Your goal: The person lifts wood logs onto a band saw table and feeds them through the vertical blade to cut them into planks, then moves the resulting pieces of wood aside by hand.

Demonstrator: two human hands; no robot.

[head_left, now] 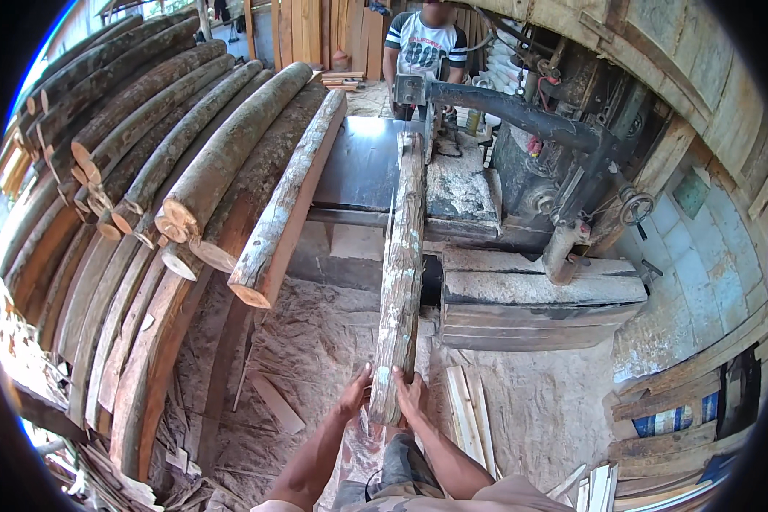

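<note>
A long bark-covered log (399, 286) stretches away from me, its near end at my waist and its far end on the dark metal table of a band saw (358, 162). My left hand (358, 392) grips the near end from the left side, thumb up. On the other side my right hand (412, 397) is closed round the same end, thumb along the top edge. The fingers beneath the log are hidden. The far end lies beside the saw's blade guide (429, 111).
Several logs (239, 145) are stacked at the left, with a part-sawn log (286, 209) nearest the table. Another person (427, 51) stands beyond the saw. A sawdust-covered wooden housing (538, 299) is at the right. Thin boards (469, 418) lie on the dusty floor.
</note>
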